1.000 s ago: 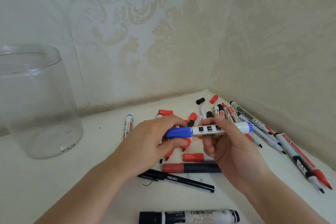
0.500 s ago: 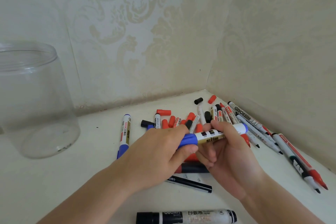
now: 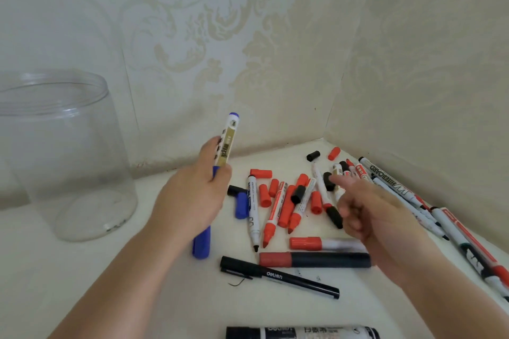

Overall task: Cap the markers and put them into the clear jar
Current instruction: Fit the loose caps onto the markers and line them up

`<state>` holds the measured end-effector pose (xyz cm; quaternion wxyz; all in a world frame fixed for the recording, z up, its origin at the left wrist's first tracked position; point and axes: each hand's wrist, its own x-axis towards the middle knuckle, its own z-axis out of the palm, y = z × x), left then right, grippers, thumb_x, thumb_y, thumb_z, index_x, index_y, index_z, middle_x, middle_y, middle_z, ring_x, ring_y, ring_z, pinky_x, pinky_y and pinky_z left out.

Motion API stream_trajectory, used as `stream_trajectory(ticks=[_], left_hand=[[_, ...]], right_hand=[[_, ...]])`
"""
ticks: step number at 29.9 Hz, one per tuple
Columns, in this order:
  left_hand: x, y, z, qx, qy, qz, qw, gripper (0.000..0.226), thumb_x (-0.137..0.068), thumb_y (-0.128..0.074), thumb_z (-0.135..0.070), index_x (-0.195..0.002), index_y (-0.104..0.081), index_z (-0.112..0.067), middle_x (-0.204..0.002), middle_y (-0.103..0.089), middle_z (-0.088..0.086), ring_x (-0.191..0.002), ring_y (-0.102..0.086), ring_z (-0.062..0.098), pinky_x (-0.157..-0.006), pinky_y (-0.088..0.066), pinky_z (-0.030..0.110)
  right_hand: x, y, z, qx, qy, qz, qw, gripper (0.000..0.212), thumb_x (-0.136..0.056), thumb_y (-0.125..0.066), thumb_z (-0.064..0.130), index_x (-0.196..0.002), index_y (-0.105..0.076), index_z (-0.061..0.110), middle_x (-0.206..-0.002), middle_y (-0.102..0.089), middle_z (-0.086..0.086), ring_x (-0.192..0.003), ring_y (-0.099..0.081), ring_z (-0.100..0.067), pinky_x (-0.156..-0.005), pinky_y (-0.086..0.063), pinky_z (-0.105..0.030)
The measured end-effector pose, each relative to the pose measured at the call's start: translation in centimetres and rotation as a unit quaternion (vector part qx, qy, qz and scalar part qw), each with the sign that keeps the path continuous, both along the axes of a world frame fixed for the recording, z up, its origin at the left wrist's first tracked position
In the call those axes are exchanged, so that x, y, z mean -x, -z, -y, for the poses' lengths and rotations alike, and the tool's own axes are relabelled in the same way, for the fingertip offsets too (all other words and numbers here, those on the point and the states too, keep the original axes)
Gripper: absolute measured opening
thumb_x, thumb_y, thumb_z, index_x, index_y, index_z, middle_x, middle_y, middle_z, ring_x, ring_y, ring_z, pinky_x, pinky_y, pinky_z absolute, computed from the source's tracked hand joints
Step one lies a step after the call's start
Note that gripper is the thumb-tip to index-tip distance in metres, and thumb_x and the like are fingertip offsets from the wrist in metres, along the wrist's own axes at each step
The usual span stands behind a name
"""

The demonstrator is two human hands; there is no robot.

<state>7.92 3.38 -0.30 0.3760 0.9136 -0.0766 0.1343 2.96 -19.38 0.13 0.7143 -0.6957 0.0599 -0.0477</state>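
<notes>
My left hand [image 3: 190, 195] grips a white marker with a blue cap [image 3: 227, 143] and holds it upright above the table, right of the clear jar [image 3: 63, 151]. The jar stands open at the far left with nothing in it. My right hand [image 3: 369, 209] hovers over the pile of markers [image 3: 286, 206], index finger stretched out, other fingers loosely curled, holding nothing. The pile holds uncapped red-tipped and black-tipped markers plus loose red caps [image 3: 261, 173] and black caps [image 3: 313, 155]. A second blue-capped marker [image 3: 201, 242] lies partly hidden under my left hand.
Two walls meet in a corner behind the pile. Long whiteboard markers [image 3: 391, 181] lie along the right wall. A black pen [image 3: 278, 276], a red-capped dark marker [image 3: 314, 259] and a thick black-and-white marker [image 3: 303, 332] lie near the front.
My right hand has let go of the blue-capped marker and moved right over the pile. My left hand has swung the marker upright and carried it left toward the jar.
</notes>
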Motion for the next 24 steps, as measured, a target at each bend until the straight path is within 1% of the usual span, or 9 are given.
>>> stream_trajectory(ticks=[2,5,7,8,12,15,17,22,24], left_hand=[[-0.5,0.6,-0.7,-0.07,-0.044,-0.015,0.996,0.042,-0.094,-0.031,-0.034,-0.136,-0.026,-0.037,-0.076,-0.061,0.001,-0.071,-0.059,0.021,-0.07,-0.051,0.04],[-0.5,1.2,-0.5,-0.167,-0.074,-0.03,0.983,0.034,-0.093,-0.03,-0.032,-0.126,-0.039,-0.031,-0.078,-0.059,0.002,-0.076,-0.056,0.025,-0.069,-0.047,0.034],[-0.4,1.3,-0.3,-0.175,-0.076,-0.043,0.981,0.029,-0.091,-0.031,-0.028,-0.116,-0.046,-0.024,-0.074,-0.054,0.002,-0.072,-0.052,0.025,-0.065,-0.044,0.032],[-0.3,1.3,-0.2,-0.167,-0.071,-0.048,0.982,0.029,-0.091,-0.033,-0.027,-0.116,-0.046,-0.022,-0.075,-0.052,0.001,-0.071,-0.05,0.023,-0.065,-0.043,0.031],[0.1,1.6,0.2,-0.176,-0.037,-0.038,0.983,0.046,-0.088,-0.039,-0.027,-0.134,-0.031,-0.03,-0.091,-0.05,0.0,-0.087,-0.052,0.024,-0.071,-0.043,0.029],[0.3,1.9,0.5,-0.251,-0.042,-0.029,0.967,0.051,-0.087,-0.038,-0.031,-0.137,-0.031,-0.033,-0.112,-0.055,-0.001,-0.098,-0.055,0.025,-0.068,-0.037,0.027],[0.3,1.9,0.6,-0.27,-0.045,-0.027,0.961,0.049,-0.087,-0.038,-0.031,-0.136,-0.033,-0.031,-0.117,-0.053,-0.001,-0.1,-0.055,0.024,-0.069,-0.037,0.027],[0.1,1.9,0.9,-0.247,-0.016,0.047,0.968,0.026,-0.089,-0.042,-0.025,-0.113,-0.053,-0.025,-0.113,-0.045,-0.003,-0.106,-0.041,0.016,-0.08,-0.038,0.025],[-0.1,2.4,1.0,-0.249,-0.011,0.056,0.967,0.022,-0.09,-0.044,-0.035,-0.104,-0.058,-0.025,-0.115,-0.044,-0.004,-0.109,-0.038,0.016,-0.086,-0.035,0.025]], right_hand=[[0.1,0.4,-0.1,0.03,0.011,-0.004,0.999,0.017,-0.09,-0.053,0.02,-0.091,-0.07,0.017,-0.053,-0.047,0.0,-0.045,-0.033,-0.01,-0.045,-0.029,-0.021],[0.3,0.7,-1.1,0.072,-0.009,0.009,0.997,0.017,-0.09,-0.053,0.014,-0.088,-0.069,0.016,-0.049,-0.049,0.001,-0.046,-0.033,-0.012,-0.046,-0.027,-0.022],[0.5,0.7,-1.7,0.105,-0.026,0.025,0.994,0.017,-0.09,-0.054,0.014,-0.085,-0.07,0.018,-0.049,-0.051,0.002,-0.047,-0.034,-0.013,-0.048,-0.029,-0.025],[0.5,0.7,-1.8,0.122,-0.032,0.035,0.991,0.018,-0.089,-0.055,0.015,-0.082,-0.07,0.021,-0.049,-0.052,0.002,-0.048,-0.035,-0.013,-0.049,-0.03,-0.025],[0.7,0.4,-2.3,0.162,-0.043,0.062,0.984,0.018,-0.088,-0.057,0.019,-0.08,-0.07,0.027,-0.051,-0.054,0.0,-0.05,-0.037,-0.015,-0.05,-0.035,-0.023],[0.8,0.3,-2.5,0.163,-0.04,0.06,0.984,0.017,-0.088,-0.057,0.018,-0.081,-0.07,0.026,-0.051,-0.055,0.0,-0.049,-0.039,-0.012,-0.05,-0.036,-0.021],[0.7,0.3,-2.4,0.168,-0.035,0.055,0.984,0.017,-0.088,-0.057,0.018,-0.082,-0.07,0.025,-0.051,-0.055,0.001,-0.047,-0.04,-0.009,-0.048,-0.037,-0.017],[0.4,0.7,-2.0,0.188,-0.023,0.052,0.981,0.016,-0.089,-0.057,0.017,-0.083,-0.07,0.024,-0.049,-0.054,0.003,-0.042,-0.04,-0.003,-0.045,-0.035,-0.012],[0.4,0.7,-1.7,0.194,-0.019,0.053,0.979,0.016,-0.089,-0.057,0.018,-0.083,-0.07,0.024,-0.048,-0.054,0.004,-0.042,-0.04,-0.001,-0.046,-0.034,-0.011]])
